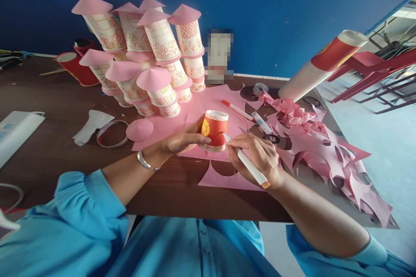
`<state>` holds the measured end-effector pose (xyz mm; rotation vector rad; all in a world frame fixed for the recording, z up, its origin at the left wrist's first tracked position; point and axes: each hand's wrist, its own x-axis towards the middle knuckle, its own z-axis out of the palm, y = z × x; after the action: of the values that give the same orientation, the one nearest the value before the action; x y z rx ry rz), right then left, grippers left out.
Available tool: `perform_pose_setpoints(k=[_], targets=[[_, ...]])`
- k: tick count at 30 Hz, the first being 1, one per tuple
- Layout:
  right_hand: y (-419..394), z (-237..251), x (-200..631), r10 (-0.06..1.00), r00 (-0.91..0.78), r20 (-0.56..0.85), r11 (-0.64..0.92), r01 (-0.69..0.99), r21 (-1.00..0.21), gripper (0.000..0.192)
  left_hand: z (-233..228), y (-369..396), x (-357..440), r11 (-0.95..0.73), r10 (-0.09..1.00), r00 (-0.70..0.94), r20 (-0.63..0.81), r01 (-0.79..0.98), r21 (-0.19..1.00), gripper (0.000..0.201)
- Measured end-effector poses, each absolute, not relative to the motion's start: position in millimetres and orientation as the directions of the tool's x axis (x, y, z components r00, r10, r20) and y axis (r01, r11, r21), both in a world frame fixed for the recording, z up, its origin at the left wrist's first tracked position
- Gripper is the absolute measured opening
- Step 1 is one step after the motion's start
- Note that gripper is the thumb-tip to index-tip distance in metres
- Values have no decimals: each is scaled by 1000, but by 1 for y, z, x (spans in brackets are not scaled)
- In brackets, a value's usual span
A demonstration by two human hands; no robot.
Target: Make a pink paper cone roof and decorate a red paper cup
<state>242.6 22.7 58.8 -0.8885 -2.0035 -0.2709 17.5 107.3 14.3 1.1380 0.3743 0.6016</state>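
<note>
Left hand [185,140] wrapped around upturned red paper cup [214,130] with yellow emblem, white patterned rim, right hand [256,156] beside it closed on white marker pen [246,162], tip touched the cup wall

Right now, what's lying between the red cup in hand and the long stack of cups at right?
Head view: an orange-capped marker and a glue tube lie on the pink paper, between the red cup and the stack of cups.
</note>
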Motion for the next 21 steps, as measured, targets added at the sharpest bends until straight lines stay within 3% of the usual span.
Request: perform_pose_setpoints(k=[7,13,21], targets=[[22,58,243,492,-348,798,726,669,-157,16,17,107,17,230,623,781,33,-223,947,54],[22,56,244,486,-350,801,742,650,-166,17,22,107,16,206,638,770,-12,-156,966,64],[22,57,243,490,-346,800,733,660,-163,18,18,108,17,235,626,778,53,-254,938,56]])
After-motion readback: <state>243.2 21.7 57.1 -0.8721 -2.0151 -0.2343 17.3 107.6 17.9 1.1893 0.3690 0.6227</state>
